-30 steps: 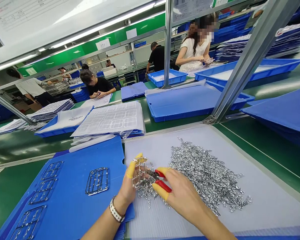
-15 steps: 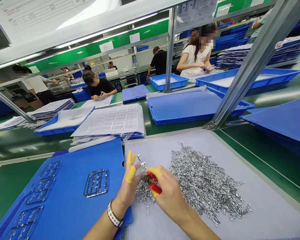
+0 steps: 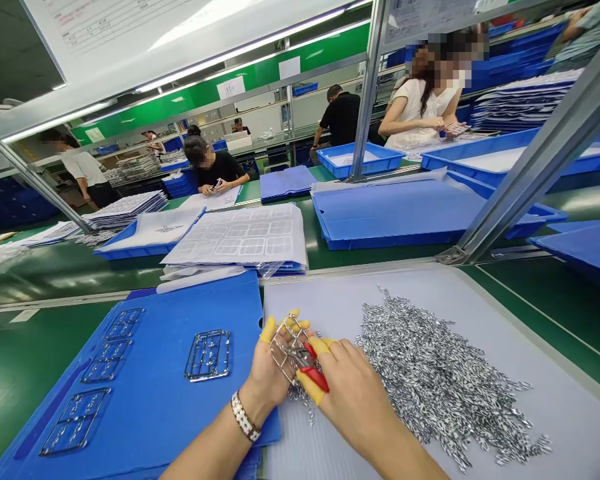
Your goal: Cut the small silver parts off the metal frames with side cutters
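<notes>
My left hand [image 3: 269, 373], with yellow finger cots and a wrist bracelet, pinches a thin metal frame [image 3: 283, 341] upright above the grey board [image 3: 340, 427]. My right hand [image 3: 353, 393], also in yellow cots, grips red-handled cutters [image 3: 311, 368] whose tip meets the frame. Just right of both hands lies a big heap of small shiny metal pieces [image 3: 440, 380]. A smaller scatter of pieces sits under my hands.
A blue sheet [image 3: 155, 400] on the left carries several empty metal frames, the nearest [image 3: 209, 355]. Stacked white sheets [image 3: 245, 241], blue trays [image 3: 405, 213] and a slanted metal post [image 3: 530, 167] stand behind. Other people work at benches farther back.
The frame has turned in my left hand, from edge-on back to facing me, and the cutters have stayed at it. My view has shifted slightly leftward.
</notes>
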A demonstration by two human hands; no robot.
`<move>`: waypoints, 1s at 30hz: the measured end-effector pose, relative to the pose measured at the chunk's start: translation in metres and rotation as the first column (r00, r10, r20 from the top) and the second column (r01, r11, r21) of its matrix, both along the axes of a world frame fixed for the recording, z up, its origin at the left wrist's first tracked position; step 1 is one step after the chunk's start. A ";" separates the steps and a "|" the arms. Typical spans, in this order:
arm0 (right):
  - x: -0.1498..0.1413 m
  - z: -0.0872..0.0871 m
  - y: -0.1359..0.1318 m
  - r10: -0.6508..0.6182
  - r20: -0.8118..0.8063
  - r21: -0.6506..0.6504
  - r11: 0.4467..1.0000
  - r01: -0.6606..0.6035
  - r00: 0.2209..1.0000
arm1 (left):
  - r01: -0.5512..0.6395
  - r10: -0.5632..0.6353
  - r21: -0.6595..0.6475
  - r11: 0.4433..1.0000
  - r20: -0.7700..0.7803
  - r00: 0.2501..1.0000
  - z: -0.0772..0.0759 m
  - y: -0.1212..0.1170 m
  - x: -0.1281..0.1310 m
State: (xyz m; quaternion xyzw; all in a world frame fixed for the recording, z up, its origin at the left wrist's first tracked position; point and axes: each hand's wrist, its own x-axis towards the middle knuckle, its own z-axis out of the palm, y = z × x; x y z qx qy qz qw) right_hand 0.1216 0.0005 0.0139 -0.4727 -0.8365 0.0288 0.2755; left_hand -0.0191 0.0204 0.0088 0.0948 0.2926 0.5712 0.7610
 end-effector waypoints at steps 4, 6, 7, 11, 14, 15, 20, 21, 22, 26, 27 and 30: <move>0.000 -0.002 0.008 -0.061 0.135 -0.002 0.998 0.062 0.989 | 0.032 -0.031 0.007 0.999 -0.044 0.999 0.000 -0.003 0.004; -0.003 -0.002 0.008 -0.074 0.165 0.003 0.997 0.075 0.983 | 0.028 -0.028 0.007 1.000 -0.070 0.997 -0.001 -0.003 0.006; -0.004 -0.001 0.007 -0.075 0.173 0.000 0.997 0.076 0.982 | 0.021 -0.020 0.005 1.000 -0.082 0.996 -0.002 -0.003 0.006; -0.005 0.003 0.005 -0.060 0.172 -0.049 0.996 0.069 0.983 | -0.001 0.002 0.002 1.000 -0.111 0.994 -0.005 -0.002 0.006; -0.005 0.006 0.005 -0.070 0.181 -0.042 0.996 0.079 0.981 | -0.004 0.006 0.016 1.000 -0.141 0.990 -0.007 -0.002 0.005; -0.006 0.006 0.005 -0.075 0.188 -0.034 0.996 0.082 0.979 | -0.006 0.009 0.021 1.000 -0.151 0.988 -0.008 -0.002 0.005; -0.009 0.008 0.005 -0.079 0.243 -0.049 0.994 0.094 0.967 | -0.010 0.022 0.057 0.998 -0.210 0.977 -0.012 -0.003 0.004; -0.009 0.009 0.006 -0.079 0.255 -0.052 0.994 0.095 0.964 | -0.006 0.019 0.061 0.998 -0.220 0.975 -0.012 -0.003 0.004; -0.008 0.009 0.006 -0.079 0.265 -0.054 0.994 0.097 0.961 | 0.002 0.011 0.060 0.998 -0.222 0.975 -0.011 -0.003 0.004; 0.003 0.012 0.008 -0.111 0.261 -0.043 0.991 0.127 0.959 | 0.072 -0.068 0.022 0.997 -0.148 0.987 -0.007 -0.004 0.003; 0.006 0.013 0.009 -0.131 0.253 -0.032 0.989 0.144 0.958 | 0.092 -0.091 0.006 0.996 -0.121 0.988 -0.005 -0.005 0.003; 0.013 0.015 0.014 -0.183 0.249 -0.010 0.981 0.192 0.951 | 0.134 -0.135 -0.015 0.991 -0.079 0.988 -0.003 -0.006 0.004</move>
